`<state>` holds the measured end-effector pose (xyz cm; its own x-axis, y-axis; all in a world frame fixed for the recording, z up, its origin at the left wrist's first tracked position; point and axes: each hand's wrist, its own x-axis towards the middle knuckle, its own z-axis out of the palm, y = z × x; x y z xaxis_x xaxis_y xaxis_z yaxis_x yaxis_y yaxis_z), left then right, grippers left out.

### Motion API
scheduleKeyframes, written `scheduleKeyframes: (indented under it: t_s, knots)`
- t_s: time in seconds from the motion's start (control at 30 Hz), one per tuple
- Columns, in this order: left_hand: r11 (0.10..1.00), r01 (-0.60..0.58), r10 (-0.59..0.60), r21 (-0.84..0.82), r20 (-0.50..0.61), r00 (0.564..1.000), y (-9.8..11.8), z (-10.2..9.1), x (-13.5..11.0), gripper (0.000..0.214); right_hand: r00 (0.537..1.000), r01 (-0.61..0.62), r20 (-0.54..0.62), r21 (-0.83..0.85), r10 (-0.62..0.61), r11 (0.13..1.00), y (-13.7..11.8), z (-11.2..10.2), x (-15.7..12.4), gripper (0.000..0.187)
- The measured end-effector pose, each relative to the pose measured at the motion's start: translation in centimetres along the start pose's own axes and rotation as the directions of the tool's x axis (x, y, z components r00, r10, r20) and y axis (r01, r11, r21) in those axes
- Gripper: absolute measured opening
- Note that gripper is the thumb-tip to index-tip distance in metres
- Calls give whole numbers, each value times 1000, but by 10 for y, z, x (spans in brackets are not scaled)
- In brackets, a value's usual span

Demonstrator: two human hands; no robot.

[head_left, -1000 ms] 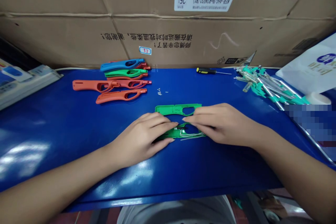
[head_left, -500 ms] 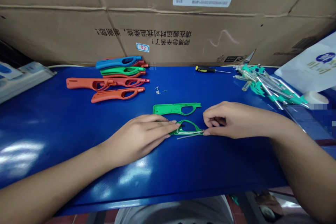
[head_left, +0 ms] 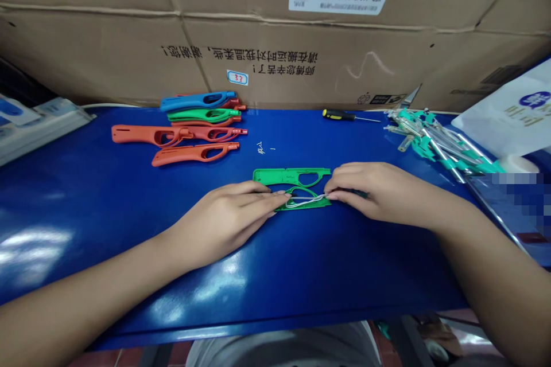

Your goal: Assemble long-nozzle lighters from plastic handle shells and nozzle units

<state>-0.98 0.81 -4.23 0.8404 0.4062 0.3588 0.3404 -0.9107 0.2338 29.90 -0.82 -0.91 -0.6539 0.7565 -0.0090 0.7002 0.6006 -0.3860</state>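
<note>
Tabletop point(head_left: 365, 275) in glossy blue, left hand point(head_left: 232, 212) laid across one end of the nearer green plastic half-shell with a finger loop point(head_left: 284, 207), right hand point(head_left: 370, 189) at its other end, matching farther green plastic half-shell point(head_left: 278, 176) just beyond. Can't tell if the left fingers are curled round it or only pressing, but the right thumb and finger look pinched on the skinny white wires point(head_left: 306, 202) across the loop. Weak spot imo: too hard a tug could yank those wires loose, and a slack left hand could let the shell slide.
</note>
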Motion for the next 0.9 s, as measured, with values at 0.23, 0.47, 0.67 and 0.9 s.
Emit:
scheduleKeyframes:
  t_s: [0.23, 0.47, 0.67, 0.9]
  knots:
    - [998, 57, -57, 21, -6, 998, 0, 1, -3, 43, 1000, 14, 22, 126, -17, 992, -3, 2, 4, 30]
    - [997, 58, -58, 44, 1, 998, -2, -6, -1, 40, 999, 22, -29, 153, -18, 988, -5, 1, 0, 16]
    - [994, 64, -64, 84, 2, 998, -1, -10, 0, 39, 997, 66, -42, 172, -59, 983, -4, 5, 2, 12]
    - [995, 55, -54, 81, -5, 999, -3, -11, 0, 38, 994, 100, -54, 164, -92, 981, 0, 9, 5, 18]
